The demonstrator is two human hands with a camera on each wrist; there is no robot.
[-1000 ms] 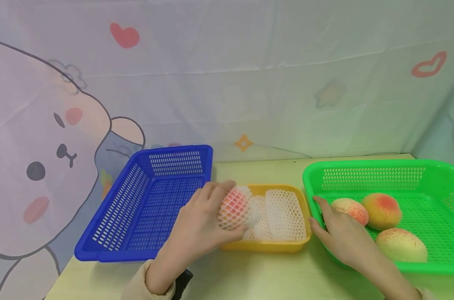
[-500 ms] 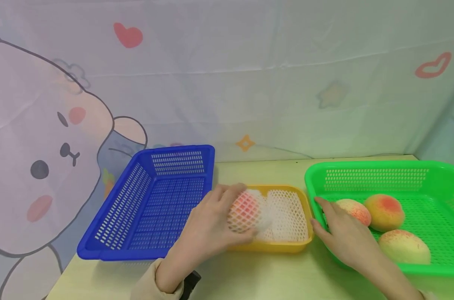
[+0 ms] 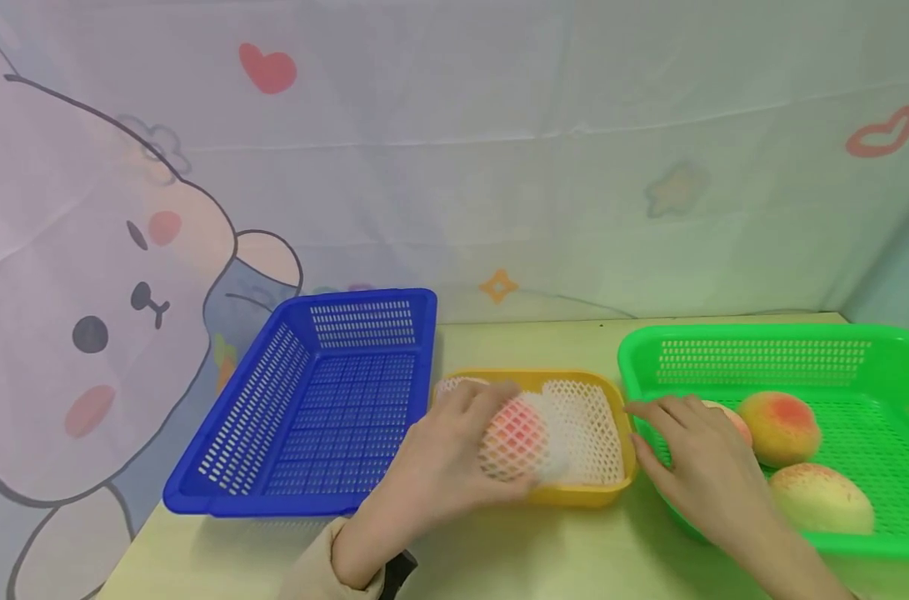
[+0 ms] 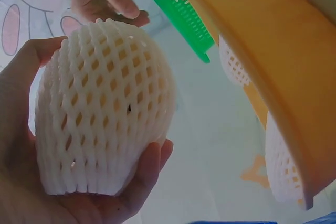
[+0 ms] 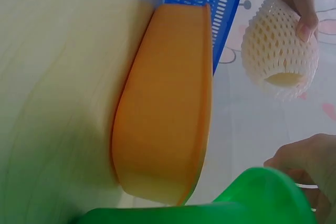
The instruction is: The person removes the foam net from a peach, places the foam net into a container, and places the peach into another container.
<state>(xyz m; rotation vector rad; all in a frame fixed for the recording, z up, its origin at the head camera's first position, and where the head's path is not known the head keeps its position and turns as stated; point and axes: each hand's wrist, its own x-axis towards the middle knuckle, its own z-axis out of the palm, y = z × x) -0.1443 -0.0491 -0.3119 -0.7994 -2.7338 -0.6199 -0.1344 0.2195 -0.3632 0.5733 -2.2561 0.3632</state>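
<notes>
My left hand (image 3: 447,454) holds a peach (image 3: 516,437) wrapped in a white foam net, above the yellow basket (image 3: 574,497). In the left wrist view, thumb and fingers curl round the netted peach (image 4: 107,106). The right wrist view shows an opening at one end of the net (image 5: 278,45), with pale peach skin inside. My right hand (image 3: 697,454) is over the left rim of the green basket (image 3: 746,333), its fingers loosely bent with nothing seen in them. Three bare peaches lie in that basket, one (image 3: 727,417) partly hidden behind my right hand.
White foam nets (image 3: 596,433) lie in the yellow basket, between the green basket and a blue basket (image 3: 349,408) on the left. The pale wooden table (image 3: 499,550) ends at a printed cloth backdrop (image 3: 454,167).
My left hand has carried the netted peach rightward across the yellow basket. My right hand has shifted slightly, staying by the green rim. The head view has turned a little left.
</notes>
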